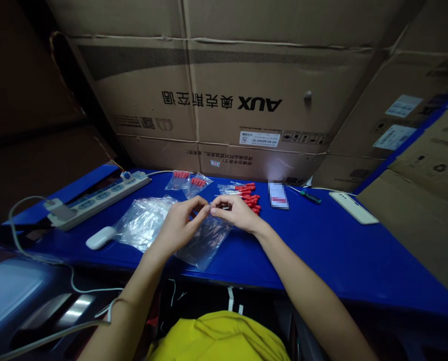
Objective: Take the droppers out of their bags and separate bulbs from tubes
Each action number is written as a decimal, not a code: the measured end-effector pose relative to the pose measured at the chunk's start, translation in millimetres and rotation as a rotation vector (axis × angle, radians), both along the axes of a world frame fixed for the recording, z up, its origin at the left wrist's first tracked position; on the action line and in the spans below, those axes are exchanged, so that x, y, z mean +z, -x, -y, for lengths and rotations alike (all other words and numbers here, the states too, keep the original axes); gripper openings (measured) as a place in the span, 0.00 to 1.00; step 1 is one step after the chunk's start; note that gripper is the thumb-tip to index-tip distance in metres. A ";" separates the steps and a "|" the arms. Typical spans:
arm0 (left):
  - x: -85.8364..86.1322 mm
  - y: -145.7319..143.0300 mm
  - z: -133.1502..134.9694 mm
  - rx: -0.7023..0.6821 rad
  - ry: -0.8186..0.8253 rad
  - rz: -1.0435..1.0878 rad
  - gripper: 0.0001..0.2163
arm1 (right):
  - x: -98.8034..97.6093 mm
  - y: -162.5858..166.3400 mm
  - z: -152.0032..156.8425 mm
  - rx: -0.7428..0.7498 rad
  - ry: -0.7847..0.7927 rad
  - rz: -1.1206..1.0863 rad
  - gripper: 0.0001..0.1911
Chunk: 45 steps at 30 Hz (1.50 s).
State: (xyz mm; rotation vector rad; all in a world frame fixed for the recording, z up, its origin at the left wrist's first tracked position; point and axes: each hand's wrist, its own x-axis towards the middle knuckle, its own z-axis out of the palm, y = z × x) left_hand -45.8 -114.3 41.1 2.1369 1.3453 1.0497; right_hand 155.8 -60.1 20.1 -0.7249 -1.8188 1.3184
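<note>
My left hand [179, 221] and my right hand [236, 210] meet over the middle of the blue table, thumbs and forefingers pinched together. Between them they grip the top edge of a clear plastic bag [205, 246], which hangs down toward the table's front edge. What else may be in the pinch is too small to make out. Just behind my right hand lies a heap of red-handled pieces with thin, shiny shafts [248, 187]. To the left of my left hand is a loose pile of clear plastic bags [143, 220].
Two small bags of red pieces [181, 176] lie at the back. On the left are a power strip [103, 196] and a white mouse [100, 237]. A phone-like blurred item [278, 195], a green screwdriver [309, 195] and a white bar [354, 207] lie right. Cardboard [216, 70] walls the back.
</note>
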 end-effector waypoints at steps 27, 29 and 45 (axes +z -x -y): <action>-1.7 21.0 -10.0 0.230 0.058 0.277 0.14 | -14.2 -3.2 -5.6 -0.133 0.110 -0.014 0.24; -1.7 22.9 -9.4 0.260 0.050 0.212 0.14 | -17.5 0.6 -4.5 -0.127 0.122 -0.006 0.25; 0.5 131.7 -61.0 0.692 0.143 -0.627 0.16 | -17.4 13.6 13.3 -0.522 -0.299 0.163 0.18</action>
